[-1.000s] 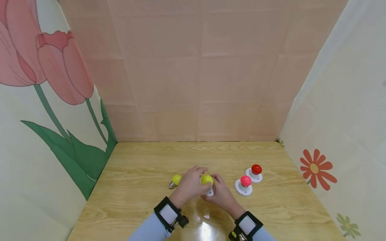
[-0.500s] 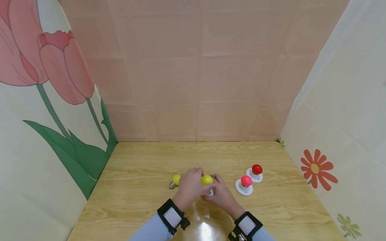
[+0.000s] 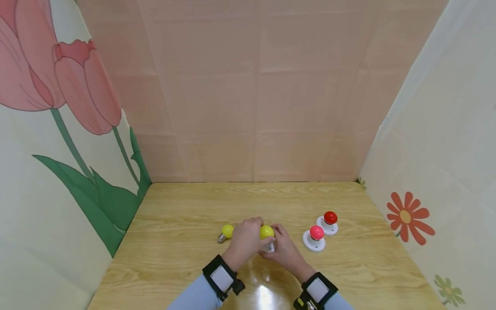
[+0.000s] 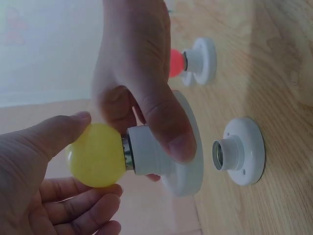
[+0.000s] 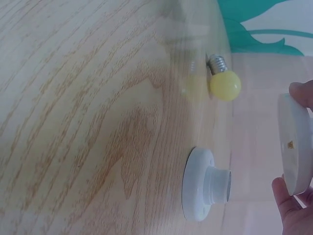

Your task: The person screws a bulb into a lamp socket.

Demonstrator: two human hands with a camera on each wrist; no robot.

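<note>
Over the middle of the table, my left hand (image 3: pixel 244 241) pinches a yellow light bulb (image 4: pixel 98 155) between thumb and fingers. My right hand (image 3: pixel 286 254) grips the white lamp holder (image 4: pixel 183 176) by its round base. The bulb's metal screw end sits partly inside the holder's collar, with some thread showing in the left wrist view. From the right wrist view, the holder's underside is raised off the tabletop. Below the hands, a second white lamp holder (image 5: pixel 196 188) stands on the table without a bulb; the hands hide it in the head view.
Another yellow bulb (image 3: pixel 227 231) lies on its side left of the hands. To the right stand two white holders, one with a pink bulb (image 3: pixel 316 233), the other with a red bulb (image 3: pixel 330 217). Printed cloth walls (image 3: pixel 252 107) enclose the wooden table (image 3: pixel 186 206).
My left hand has turned round the yellow bulb, its wrist shifting slightly right and its fingers drawing in. The right hand and the lamp holder have stayed nearly still.
</note>
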